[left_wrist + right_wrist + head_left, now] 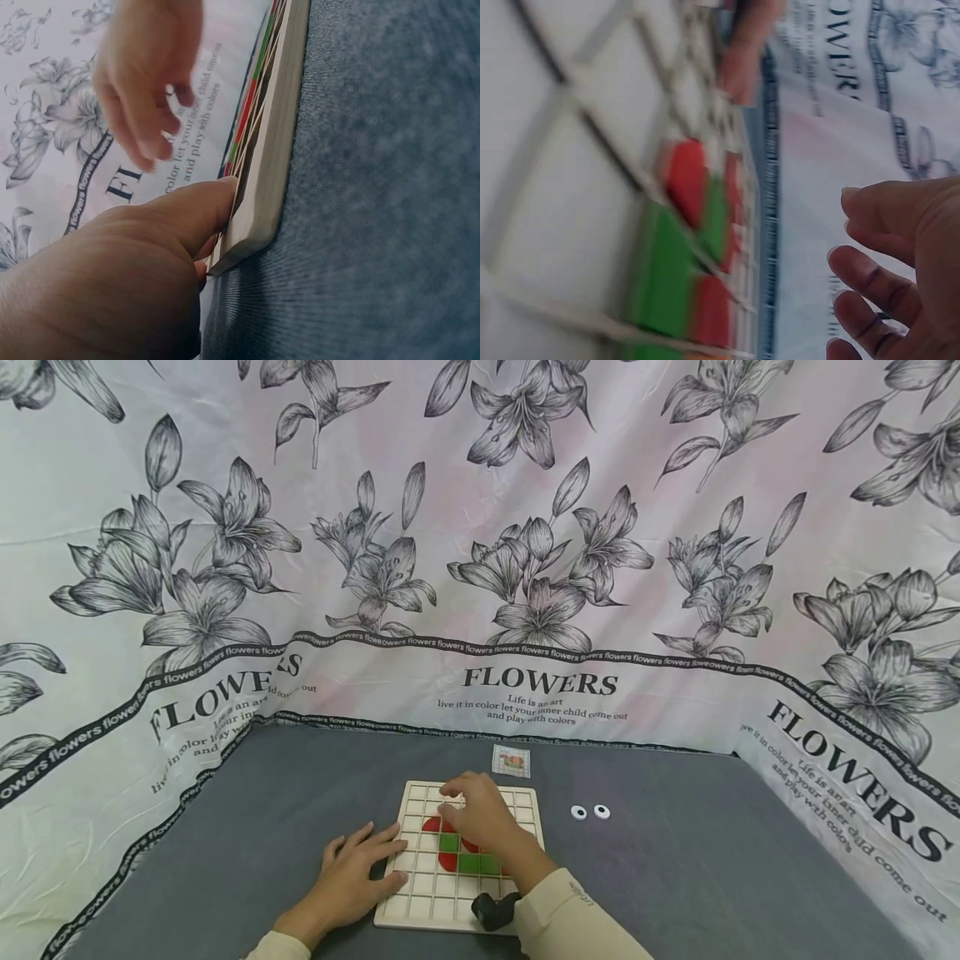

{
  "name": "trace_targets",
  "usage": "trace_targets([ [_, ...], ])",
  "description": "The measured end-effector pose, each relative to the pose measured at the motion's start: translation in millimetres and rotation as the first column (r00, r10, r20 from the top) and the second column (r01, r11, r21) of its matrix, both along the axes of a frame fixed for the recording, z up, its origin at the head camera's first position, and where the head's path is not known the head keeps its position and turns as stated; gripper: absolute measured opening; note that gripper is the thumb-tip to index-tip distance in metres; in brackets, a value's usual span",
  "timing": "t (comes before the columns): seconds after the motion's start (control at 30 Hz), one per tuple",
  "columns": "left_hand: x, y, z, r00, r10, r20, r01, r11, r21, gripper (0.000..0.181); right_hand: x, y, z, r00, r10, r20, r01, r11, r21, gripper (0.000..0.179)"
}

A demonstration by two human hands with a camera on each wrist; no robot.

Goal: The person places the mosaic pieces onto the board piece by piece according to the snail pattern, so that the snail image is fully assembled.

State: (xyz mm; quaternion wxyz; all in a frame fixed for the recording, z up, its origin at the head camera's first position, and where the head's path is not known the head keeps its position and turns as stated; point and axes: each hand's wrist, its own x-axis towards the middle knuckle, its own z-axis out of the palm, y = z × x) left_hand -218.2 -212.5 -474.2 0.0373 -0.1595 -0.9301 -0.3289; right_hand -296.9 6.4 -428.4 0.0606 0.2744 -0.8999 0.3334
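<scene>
A pale wooden grid board [420, 906] lies on the grey table. In its cells sit green square tiles [468, 864] and red rounded pieces [447, 862]; some are hidden behind the right hand. My left hand [348, 877] rests at the board's left edge with spread fingers, and in the left wrist view its thumb [202, 202] touches the rim. Over the upper middle of the board hovers my right hand [480, 814], fingers loosely bent. The right wrist view shows its fingertips [855, 262] apart, with nothing between them.
Behind the board lies a small card [512, 762] with a coloured grid picture. Two round white eye pieces [578, 812] with black pupils lie to the board's right. A flower-printed curtain [540, 693] borders the table at the back and sides. A black wrist camera [495, 910] overhangs the board's lower edge.
</scene>
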Motion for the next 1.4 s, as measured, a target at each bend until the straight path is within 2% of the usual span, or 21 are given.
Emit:
trace_targets([
  [0.17,0.0,-0.6,-0.1,1.000,-0.004,0.013,0.004,1.000,0.005,0.046,0.9,16.2,25.9,0.999,0.019,-0.049,-0.023,0.997,-0.077,0.026],
  [0.33,-0.7,-0.7,-0.5,1.000,0.003,0.007,-0.003,1.000,0.005,0.045,4.4,36.0,47.3,0.991,-0.031,-0.132,0.012,0.990,-0.142,0.024],
  [0.57,0.1,-1.3,0.6,1.000,0.002,0.003,-0.002,1.000,0.004,0.045,9.4,62.6,59.0,0.972,-0.115,-0.204,0.080,0.982,-0.173,0.026],
  [0.63,0.3,-1.5,0.9,1.000,0.002,0.006,-0.002,1.000,0.003,0.046,9.0,70.6,58.9,0.962,-0.124,-0.243,0.083,0.981,-0.173,0.025],
  [0.87,-0.3,-1.1,0.1,1.000,0.002,0.012,-0.002,1.000,0.000,0.047,9.8,106.3,59.4,0.941,-0.150,-0.302,0.095,0.977,-0.189,0.030],
  [1.0,-1.6,-1.4,-1.5,1.000,0.006,0.004,-0.006,1.000,-0.003,0.046,5.7,131.9,51.6,0.926,-0.137,-0.351,0.068,0.977,-0.202,0.032],
  [1.1,-1.9,-1.1,-1.7,1.000,0.006,0.000,-0.006,1.000,-0.003,0.046,1.6,151.5,43.4,0.935,-0.125,-0.333,0.060,0.978,-0.199,0.032],
  [1.23,-2.1,-1.0,-2.1,1.000,0.007,-0.002,-0.007,1.000,-0.006,0.046,-5.0,174.2,31.8,0.954,-0.127,-0.270,0.079,0.980,-0.183,0.035],
  [1.4,-3.4,-2.1,-3.1,1.000,0.003,-0.009,-0.003,1.000,0.000,0.046,-11.4,193.3,15.5,0.959,-0.178,-0.222,0.146,0.978,-0.151,0.037],
])
